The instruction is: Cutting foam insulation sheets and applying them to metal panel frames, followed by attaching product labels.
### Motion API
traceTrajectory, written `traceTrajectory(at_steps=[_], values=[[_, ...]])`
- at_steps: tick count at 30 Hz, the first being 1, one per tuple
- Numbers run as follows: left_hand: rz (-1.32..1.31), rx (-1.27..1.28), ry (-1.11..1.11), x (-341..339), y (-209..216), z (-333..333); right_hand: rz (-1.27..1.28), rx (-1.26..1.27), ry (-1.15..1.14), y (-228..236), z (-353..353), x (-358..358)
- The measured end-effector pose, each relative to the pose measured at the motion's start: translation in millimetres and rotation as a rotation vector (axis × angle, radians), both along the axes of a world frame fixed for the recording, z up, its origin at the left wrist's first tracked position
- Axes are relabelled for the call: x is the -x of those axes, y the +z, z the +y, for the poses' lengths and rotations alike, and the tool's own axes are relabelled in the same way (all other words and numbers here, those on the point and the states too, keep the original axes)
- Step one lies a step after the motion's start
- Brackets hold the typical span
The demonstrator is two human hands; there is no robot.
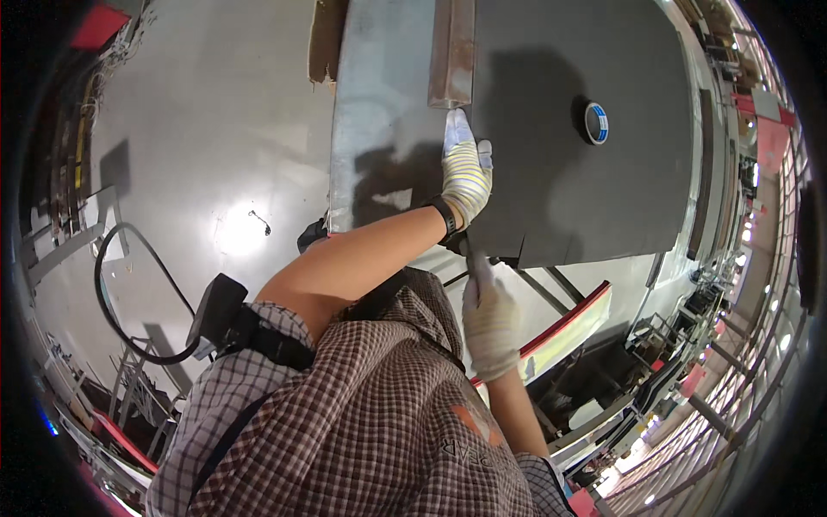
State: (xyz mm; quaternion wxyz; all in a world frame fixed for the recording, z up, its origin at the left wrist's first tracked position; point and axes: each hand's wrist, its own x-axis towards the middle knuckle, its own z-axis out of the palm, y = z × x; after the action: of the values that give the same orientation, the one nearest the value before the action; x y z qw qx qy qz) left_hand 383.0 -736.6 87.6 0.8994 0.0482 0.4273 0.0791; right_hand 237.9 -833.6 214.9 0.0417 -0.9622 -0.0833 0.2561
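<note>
Left hand [466, 177] out at the near end of a brown bar [452, 52] on the tabletop [620, 207].
From where I stand, the left fingers lie straight and together, thumb apart, tips at the bar's blunt end — whether they press it, I can't tell. An off-centre push there could skew the bar across the smooth surface; a pinched fingertip seems possible if it slid back. The right hand [493, 327] is low at the edge, by a slim dark thing [471, 252]; blur hides whether its fingers close on it — a loose hold could drop it. The bar looks like rough, rust-toned metal with flat faces, the gloves striped knit, the tabletop matt dark grey beside a paler sheet [379, 86].
</note>
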Motion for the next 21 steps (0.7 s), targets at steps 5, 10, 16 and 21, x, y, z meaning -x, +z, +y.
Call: traceTrajectory(at_steps=[5, 10, 16, 21], values=[[-0.031, -0.226, -0.072, 1, -12, -9, 0.146, -0.098, -0.117, -35, -7, 6], [-0.052, -0.273, -0.052, 6, -1, -3, 0.287, 0.119, -0.436, -27, -12, 49], [-0.023, -0.482, -0.083, 3, -5, -18, 0.103, 0.171, 0.150, -77, -23, 27], [-0.005, -0.044, -0.008, 0, -9, 3, 0.218, 0.094, -0.440, -83, -20, 67]])
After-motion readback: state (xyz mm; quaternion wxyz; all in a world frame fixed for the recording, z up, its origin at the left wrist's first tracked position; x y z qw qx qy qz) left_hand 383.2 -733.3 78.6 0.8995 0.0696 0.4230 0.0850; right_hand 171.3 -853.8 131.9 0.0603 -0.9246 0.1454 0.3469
